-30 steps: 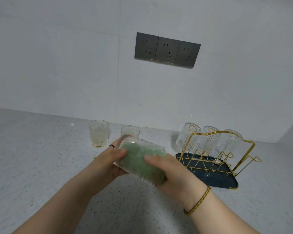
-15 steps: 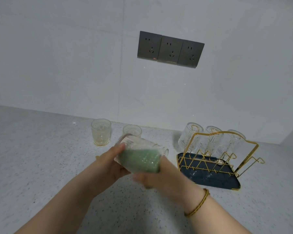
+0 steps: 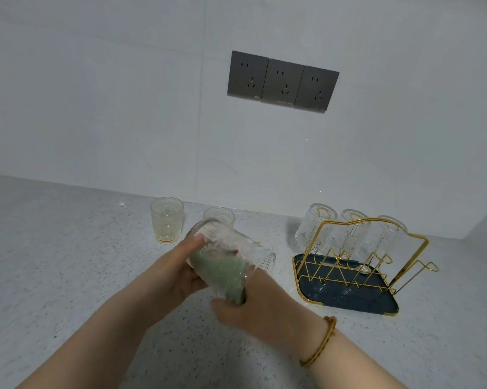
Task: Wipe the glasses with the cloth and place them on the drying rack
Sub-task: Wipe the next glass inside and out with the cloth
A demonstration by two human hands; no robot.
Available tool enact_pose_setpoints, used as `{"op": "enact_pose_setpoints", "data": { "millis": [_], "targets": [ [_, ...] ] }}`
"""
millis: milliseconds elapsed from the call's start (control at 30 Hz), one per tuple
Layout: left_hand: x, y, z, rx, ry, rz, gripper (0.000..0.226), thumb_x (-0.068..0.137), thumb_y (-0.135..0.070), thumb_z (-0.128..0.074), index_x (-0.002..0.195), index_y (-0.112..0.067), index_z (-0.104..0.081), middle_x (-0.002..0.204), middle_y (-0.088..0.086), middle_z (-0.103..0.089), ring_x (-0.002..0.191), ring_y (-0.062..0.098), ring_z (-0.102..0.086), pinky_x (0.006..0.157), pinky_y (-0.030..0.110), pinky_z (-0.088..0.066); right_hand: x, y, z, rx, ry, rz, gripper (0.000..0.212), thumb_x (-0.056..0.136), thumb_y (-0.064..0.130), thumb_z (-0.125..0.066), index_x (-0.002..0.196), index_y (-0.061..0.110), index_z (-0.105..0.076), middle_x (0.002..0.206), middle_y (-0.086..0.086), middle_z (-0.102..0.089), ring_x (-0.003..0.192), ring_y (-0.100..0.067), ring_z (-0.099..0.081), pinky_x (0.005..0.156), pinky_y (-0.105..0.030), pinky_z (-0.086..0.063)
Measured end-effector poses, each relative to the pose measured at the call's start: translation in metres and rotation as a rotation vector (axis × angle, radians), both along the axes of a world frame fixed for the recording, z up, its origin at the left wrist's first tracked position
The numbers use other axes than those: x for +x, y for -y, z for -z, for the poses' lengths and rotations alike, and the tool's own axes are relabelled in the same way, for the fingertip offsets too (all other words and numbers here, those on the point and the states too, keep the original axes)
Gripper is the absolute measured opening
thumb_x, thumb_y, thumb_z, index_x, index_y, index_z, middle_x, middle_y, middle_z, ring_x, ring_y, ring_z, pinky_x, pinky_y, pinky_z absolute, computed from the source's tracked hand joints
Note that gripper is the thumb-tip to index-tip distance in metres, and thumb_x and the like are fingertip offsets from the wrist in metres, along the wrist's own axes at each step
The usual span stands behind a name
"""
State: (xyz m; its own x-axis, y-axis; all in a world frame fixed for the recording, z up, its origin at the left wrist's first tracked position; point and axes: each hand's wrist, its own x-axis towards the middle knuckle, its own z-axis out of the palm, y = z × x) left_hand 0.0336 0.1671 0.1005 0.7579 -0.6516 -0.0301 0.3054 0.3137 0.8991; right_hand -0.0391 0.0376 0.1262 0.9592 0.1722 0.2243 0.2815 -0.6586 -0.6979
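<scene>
While over open speckled counter [image 3: 68, 262] left of gold wire drying rack [image 3: 357, 282], grips ribbed clear glass [image 3: 232, 242] in left hand [image 3: 180, 273], green cloth [image 3: 222, 272] in right hand [image 3: 250, 307].

Both forearms are seen uncovered from the lower edge of the view up to the hands. A thin bracelet [image 3: 320, 343] is worn round the right wrist, just behind the right hand [image 3: 247, 307]; it is gold-coloured and cord-like, with darker flecks along its length. The left hand [image 3: 180, 273] and its wrist are shown bare.
</scene>
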Motion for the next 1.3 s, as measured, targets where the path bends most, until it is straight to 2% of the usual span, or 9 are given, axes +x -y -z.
{"op": "enact_pose_setpoints", "data": {
  "millis": [167, 433, 533, 700, 833, 1000, 1133, 1233, 1300],
  "targets": [
    [0.005, -0.010, 0.006, -0.173, 0.089, 0.072, 0.067, 0.047, -0.061, -0.080, 0.100, -0.021, -0.073, 0.108, 0.008, -0.071, 0.100, 0.022, -0.067, 0.078, 0.031, -0.056, 0.005, 0.008, -0.016, 1.148, -0.565, -0.165, 0.036, 0.063, 0.016, -0.066, 0.097, 0.007, -0.062, 0.092, -0.005, -0.071, 0.085, -0.018, -0.067, 0.084, -0.029, -0.052],
    [0.000, 0.002, 0.001, 0.052, -0.038, -0.045, 0.050, 0.069, -0.047, -0.046, 0.103, -0.015, -0.062, 0.087, 0.005, -0.075, 0.076, 0.016, -0.072, 0.059, 0.026, -0.058, 0.003, -0.006, 0.010, -0.455, 0.281, -0.127, 0.014, 0.077, 0.015, -0.063, 0.075, 0.012, -0.049, 0.061, 0.013, -0.036, 0.068, 0.004, -0.024, 0.073, 0.004, -0.023],
    [0.001, 0.001, 0.002, 0.005, -0.047, -0.082, 0.033, 0.083, -0.036, -0.043, 0.093, -0.015, -0.066, 0.081, 0.001, -0.075, 0.084, 0.019, -0.070, 0.059, 0.021, -0.056, 0.001, -0.002, 0.002, -0.052, -0.134, -0.079, 0.004, 0.084, 0.010, -0.054, 0.082, 0.013, -0.053, 0.061, 0.008, -0.036, 0.051, -0.004, -0.038, 0.052, -0.007, -0.035],
    [0.006, -0.005, 0.003, -0.140, 0.055, 0.028, 0.054, 0.059, -0.053, -0.076, 0.101, -0.019, -0.073, 0.108, 0.007, -0.071, 0.099, 0.020, -0.068, 0.073, 0.026, -0.056, 0.009, 0.007, -0.013, 1.199, -0.553, -0.156, 0.043, 0.068, 0.004, -0.061, 0.110, -0.002, -0.056, 0.089, -0.007, -0.068, 0.080, -0.017, -0.065, 0.069, -0.023, -0.054],
    [0.005, 0.005, -0.001, -0.100, 0.078, -0.043, 0.063, 0.044, -0.055, -0.084, 0.089, -0.012, -0.075, 0.093, 0.008, -0.075, 0.085, 0.019, -0.072, 0.065, 0.024, -0.057, 0.000, 0.001, -0.015, 0.572, -0.257, -0.064, 0.014, 0.084, -0.002, -0.054, 0.086, 0.012, -0.056, 0.057, 0.019, -0.057, 0.051, 0.005, -0.049, 0.055, -0.009, -0.040],
    [0.004, 0.011, -0.002, 0.098, 0.040, -0.058, 0.044, 0.068, -0.041, -0.051, 0.089, -0.006, -0.066, 0.081, 0.005, -0.076, 0.071, 0.014, -0.072, 0.062, 0.021, -0.058, 0.001, 0.004, -0.004, -0.162, 0.135, -0.090, 0.040, 0.082, 0.008, -0.059, 0.121, 0.008, -0.050, 0.090, 0.015, -0.045, 0.083, 0.016, -0.026, 0.072, 0.011, -0.022],
    [0.003, 0.007, 0.002, 0.042, 0.021, -0.026, 0.047, 0.075, -0.047, -0.058, 0.100, -0.007, -0.065, 0.091, 0.006, -0.075, 0.082, 0.017, -0.072, 0.067, 0.026, -0.059, 0.005, 0.015, -0.012, 0.297, -0.255, -0.091, 0.022, 0.079, 0.010, -0.065, 0.098, 0.020, -0.060, 0.074, 0.011, -0.052, 0.056, 0.007, -0.049, 0.058, -0.006, -0.040],
    [0.005, 0.000, 0.001, -0.020, 0.048, 0.039, 0.065, 0.046, -0.059, -0.080, 0.094, -0.016, -0.075, 0.100, 0.009, -0.073, 0.089, 0.023, -0.071, 0.068, 0.031, -0.058, 0.006, 0.024, -0.012, 0.923, -0.504, -0.193, 0.041, 0.054, 0.036, -0.084, 0.089, 0.021, -0.071, 0.088, 0.004, -0.070, 0.078, -0.006, -0.066, 0.074, -0.022, -0.051],
    [0.004, 0.001, -0.002, -0.002, 0.040, 0.013, 0.055, 0.051, -0.057, -0.078, 0.088, -0.016, -0.075, 0.094, 0.010, -0.074, 0.079, 0.021, -0.072, 0.060, 0.030, -0.058, 0.001, 0.021, -0.017, 0.833, -0.487, -0.188, 0.034, 0.060, 0.031, -0.082, 0.090, 0.024, -0.068, 0.090, 0.005, -0.068, 0.076, -0.001, -0.064, 0.070, -0.015, -0.051]
  ]
}}
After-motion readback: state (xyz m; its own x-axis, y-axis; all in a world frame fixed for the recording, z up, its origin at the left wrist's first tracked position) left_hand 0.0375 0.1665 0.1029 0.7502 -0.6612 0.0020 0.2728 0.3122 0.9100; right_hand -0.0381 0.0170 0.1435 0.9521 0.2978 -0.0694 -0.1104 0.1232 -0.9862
